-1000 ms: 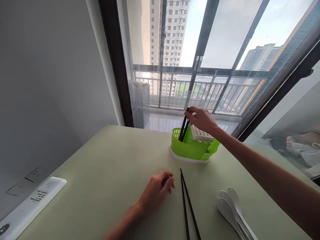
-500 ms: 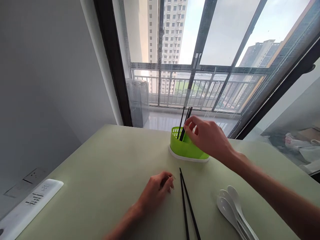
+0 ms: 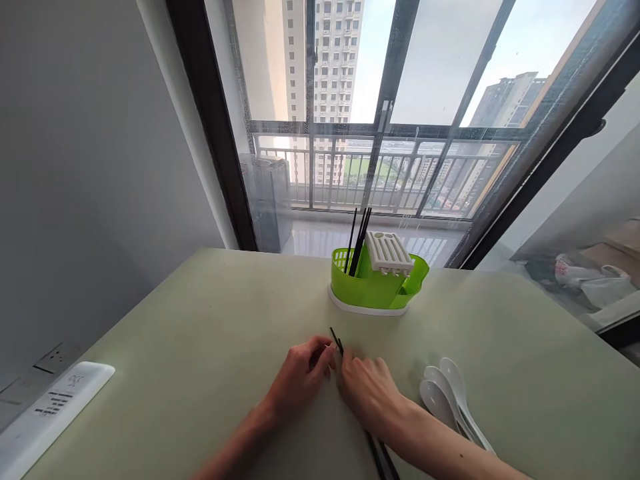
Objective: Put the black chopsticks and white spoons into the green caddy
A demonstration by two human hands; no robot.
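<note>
My right hand [image 3: 369,383] is closed over the upper part of two black chopsticks [image 3: 335,337]; their thin tips poke out past its fingers and their thicker ends show below the wrist. Just left of those tips is my left hand [image 3: 304,370], its fingers curled in and the thumb near the forefinger; whether anything small is between them is hidden. Beyond both hands stands a bright green utensil holder [image 3: 367,290] on a white base. Several upright black chopsticks [image 3: 359,243] lean in its left compartment, and a white slatted rack [image 3: 390,253] sits on its middle.
Three white spoons [image 3: 445,393] lie partly overlapped right of my right forearm, which hides part of the handles. A long white device [image 3: 60,413] lies along the left table edge. Behind the pale green table [image 3: 240,300] are a wall and glass balcony doors.
My right hand has come down from the green holder to the two chopsticks on the table, uncovering the white rack. The chopstick tips have shifted left. My left hand stays nearly in place.
</note>
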